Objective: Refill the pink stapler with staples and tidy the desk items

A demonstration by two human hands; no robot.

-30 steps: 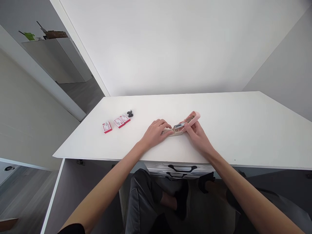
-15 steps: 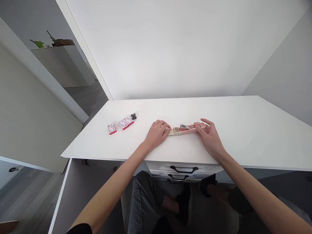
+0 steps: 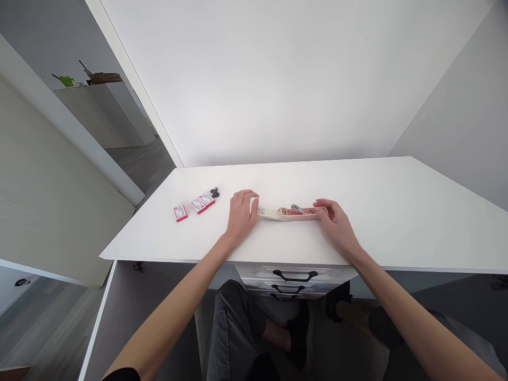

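Observation:
A long, slim hinged case point(image 3: 305, 216) lies opened out on the white tabletop, its right part pink and its left part cream point(image 3: 272, 214). A small shiny metal piece point(image 3: 297, 208) sticks up from the pink part; its kind is too small to tell. My right hand point(image 3: 333, 222) grips the pink part's right end between thumb and fingers. At the cream part's left tip is my left hand point(image 3: 242, 214), fingers curved and apart from the thumb; whether the thumb touches the tip I cannot tell.
Left on the white tabletop point(image 3: 357, 185) are small red-and-white boxes point(image 3: 180, 212) and a small black object point(image 3: 215, 192). Drawers with black handles point(image 3: 296, 275) sit under the front edge. A white wall point(image 3: 278, 79) rises behind.
My left hand has moved left off the cream part, uncovering more of it. The case and my right hand have shifted slightly left, with the right fingers closing over its end.

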